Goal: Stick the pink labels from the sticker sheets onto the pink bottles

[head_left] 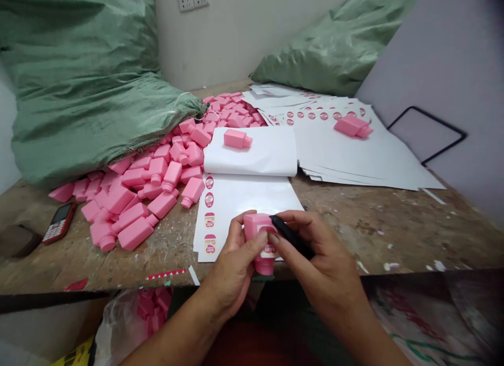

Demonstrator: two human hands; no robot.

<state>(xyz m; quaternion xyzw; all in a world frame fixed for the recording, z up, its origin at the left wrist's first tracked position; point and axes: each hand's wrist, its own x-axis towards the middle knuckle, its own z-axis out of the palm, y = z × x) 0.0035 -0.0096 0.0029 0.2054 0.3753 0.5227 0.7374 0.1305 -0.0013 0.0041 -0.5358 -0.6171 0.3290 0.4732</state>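
Note:
A pink plastic bottle with a label on its face is gripped in my left hand, its neck pointing down toward me. My right hand is closed around a black pen-like tool, and its thumb presses at the label's edge, touching the bottle. Beneath the bottle lies a white sticker sheet with round and rectangular stickers down its left side. Its far end is folded over, and another pink bottle rests on that fold.
Many pink bottles are heaped at the left beside a green sack. A phone lies at the table's left. More sticker sheets are stacked at the right, with a pink bottle on top. Below the table edge hangs a plastic bag containing bottles.

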